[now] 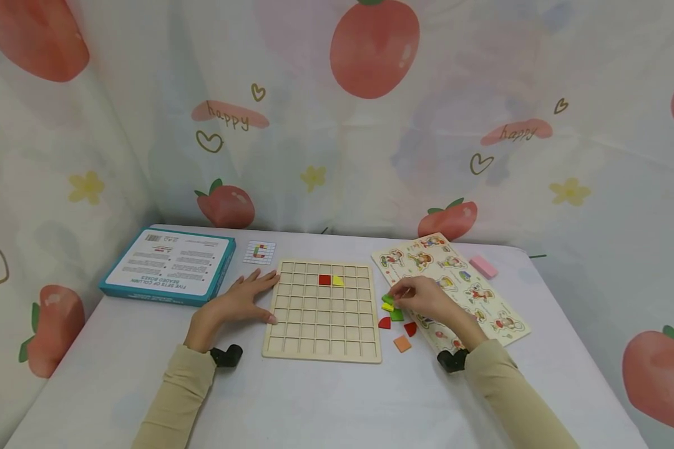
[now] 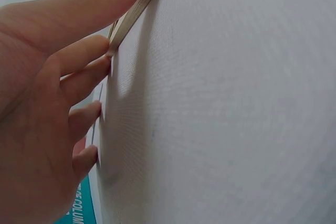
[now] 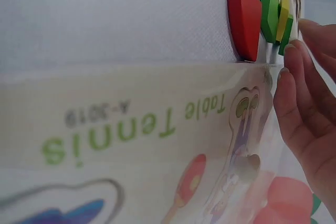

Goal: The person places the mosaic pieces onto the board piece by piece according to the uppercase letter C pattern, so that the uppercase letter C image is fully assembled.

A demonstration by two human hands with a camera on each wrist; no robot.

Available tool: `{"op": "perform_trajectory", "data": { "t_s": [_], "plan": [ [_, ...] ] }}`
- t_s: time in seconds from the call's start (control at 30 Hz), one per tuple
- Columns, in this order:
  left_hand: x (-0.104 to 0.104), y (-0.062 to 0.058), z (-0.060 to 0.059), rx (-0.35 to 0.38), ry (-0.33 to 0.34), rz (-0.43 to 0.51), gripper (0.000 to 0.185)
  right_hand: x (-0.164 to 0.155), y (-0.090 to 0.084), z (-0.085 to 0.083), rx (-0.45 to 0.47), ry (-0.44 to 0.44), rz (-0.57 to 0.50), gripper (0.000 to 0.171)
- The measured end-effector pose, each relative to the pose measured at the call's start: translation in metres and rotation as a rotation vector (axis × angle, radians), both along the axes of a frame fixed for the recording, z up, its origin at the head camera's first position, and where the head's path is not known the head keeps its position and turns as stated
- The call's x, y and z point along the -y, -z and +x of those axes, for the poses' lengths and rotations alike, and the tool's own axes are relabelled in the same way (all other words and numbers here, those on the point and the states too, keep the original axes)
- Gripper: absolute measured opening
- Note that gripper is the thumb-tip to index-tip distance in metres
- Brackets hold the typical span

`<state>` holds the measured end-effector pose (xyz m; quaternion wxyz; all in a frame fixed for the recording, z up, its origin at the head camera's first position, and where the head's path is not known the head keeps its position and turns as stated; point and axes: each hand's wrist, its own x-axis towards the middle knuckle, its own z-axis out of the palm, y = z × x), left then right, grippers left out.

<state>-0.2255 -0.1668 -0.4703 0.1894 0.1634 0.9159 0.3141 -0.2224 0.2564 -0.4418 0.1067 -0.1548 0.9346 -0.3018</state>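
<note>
A wooden grid board lies flat on the table, a red square tile and a yellow tile side by side in its upper cells. My left hand rests on the board's left edge with fingers spread; the left wrist view shows the thumb along the rim. Right of the board, my right hand pinches a green block at its fingertips. Close by it lie a yellow block, another green block, two red pieces and an orange square.
Under my right hand is a picture puzzle board, a pink block beyond it. A teal-edged box sits at the back left, beside a small pattern card. A printed curtain hangs behind the table.
</note>
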Motion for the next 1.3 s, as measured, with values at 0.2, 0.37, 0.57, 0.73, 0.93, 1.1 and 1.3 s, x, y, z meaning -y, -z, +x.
{"op": "perform_trajectory", "data": {
  "t_s": [0.2, 0.37, 0.57, 0.73, 0.93, 1.1, 1.3],
  "plan": [
    [0.002, 0.001, 0.0, -0.008, 0.012, 0.002, 0.103, -0.002, 0.001, 0.003, -0.008, -0.019, 0.0, 0.015],
    [0.002, 0.002, -0.001, -0.013, 0.016, 0.004, 0.102, -0.003, 0.004, 0.005, -0.009, -0.039, -0.007, 0.01],
    [0.003, 0.003, -0.001, -0.012, 0.013, 0.004, 0.102, -0.002, 0.005, 0.004, -0.006, -0.042, -0.009, 0.011],
    [0.003, 0.003, -0.001, -0.007, 0.01, 0.008, 0.103, 0.003, 0.003, 0.005, 0.003, -0.015, 0.006, 0.014],
    [0.003, 0.001, 0.0, -0.008, 0.011, 0.006, 0.103, 0.008, 0.006, 0.003, -0.003, -0.014, 0.008, 0.017],
    [0.001, -0.001, 0.001, -0.004, 0.007, 0.018, 0.102, 0.009, 0.01, -0.001, 0.015, -0.03, 0.028, 0.018],
    [0.001, -0.001, 0.001, -0.007, 0.01, 0.023, 0.101, 0.009, 0.011, -0.003, 0.014, -0.058, 0.036, 0.013]
  ]
}}
